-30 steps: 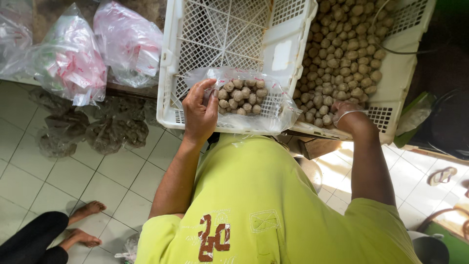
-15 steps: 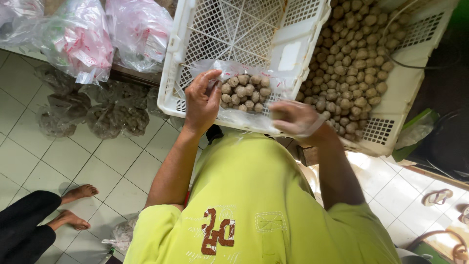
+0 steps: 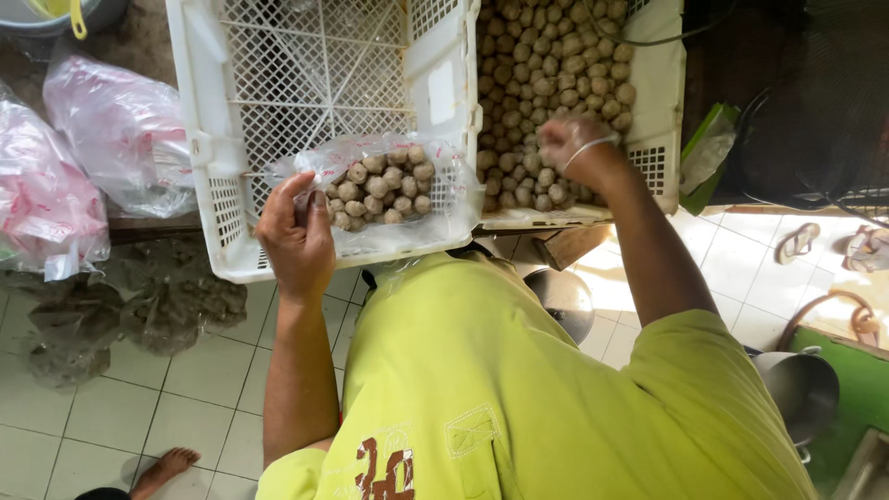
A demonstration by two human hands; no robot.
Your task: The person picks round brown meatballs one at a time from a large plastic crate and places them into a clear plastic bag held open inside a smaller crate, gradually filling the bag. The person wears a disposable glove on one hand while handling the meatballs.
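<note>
My left hand [image 3: 296, 236] grips the edge of a clear plastic bag [image 3: 435, 215] partly filled with pale brown meatballs [image 3: 380, 190]. The bag lies in an otherwise bare white lattice crate [image 3: 278, 83]. My right hand [image 3: 567, 148], a rubber band round its wrist, reaches into a second white crate [image 3: 662, 102] on the right, which is heaped with loose meatballs [image 3: 546, 65]; its fingers are curled down among them, and what they hold is hidden.
Tied plastic bags with pink contents [image 3: 120, 130] sit at the left on a ledge. Grey crumpled cloths [image 3: 139, 301] lie on the white tiled floor. A metal pot [image 3: 801, 389] stands at right, sandals [image 3: 796, 241] beyond it. Another person's bare foot [image 3: 167, 465] shows at the bottom left.
My right hand has gone from the front edge of the crates up into the heap of loose meatballs. My left hand still holds the bag's edge.
</note>
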